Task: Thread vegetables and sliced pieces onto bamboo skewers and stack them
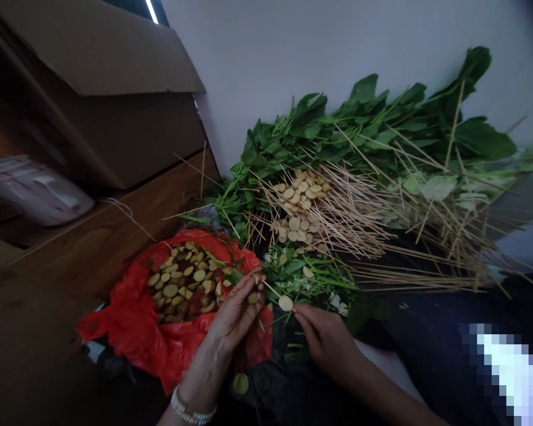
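Note:
My left hand hovers over the right edge of a red plastic bag filled with round pale potato slices, its fingertips pinched on one slice. My right hand is closed on a thin bamboo skewer that carries another slice and points up-left toward my left fingertips. A pearl bracelet circles my left wrist.
Behind the hands lie a pile of bare bamboo skewers, skewered potato slices and a heap of leafy greens against a white wall. A cardboard box stands at the left on a wooden floor, with a white plastic bag beside it.

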Available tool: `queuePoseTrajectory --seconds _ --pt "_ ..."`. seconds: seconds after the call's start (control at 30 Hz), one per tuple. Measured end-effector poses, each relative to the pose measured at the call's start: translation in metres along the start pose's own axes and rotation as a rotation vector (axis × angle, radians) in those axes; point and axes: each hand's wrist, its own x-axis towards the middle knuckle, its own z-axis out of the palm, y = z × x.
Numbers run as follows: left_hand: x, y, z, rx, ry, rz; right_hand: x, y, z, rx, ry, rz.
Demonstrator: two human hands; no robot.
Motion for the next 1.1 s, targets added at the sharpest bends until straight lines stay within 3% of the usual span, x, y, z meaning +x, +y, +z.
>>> queuePoseTrajectory --seconds 0.4,0.87,1.1 --pt "-0.001 0.001 0.004 0.070 0.035 0.076 0.000 0.000 0.002 -0.036 -0.034 0.034" --pt "0.001 -0.002 -0.004 0.480 0.044 0.323 -0.002 0.002 0.008 -0.074 -0.032 0.008" --pt "-0.001 -0.011 0.003 0.200 0.031 0.177 -0.001 -0.001 0.007 -0.046 -0.007 0.011"
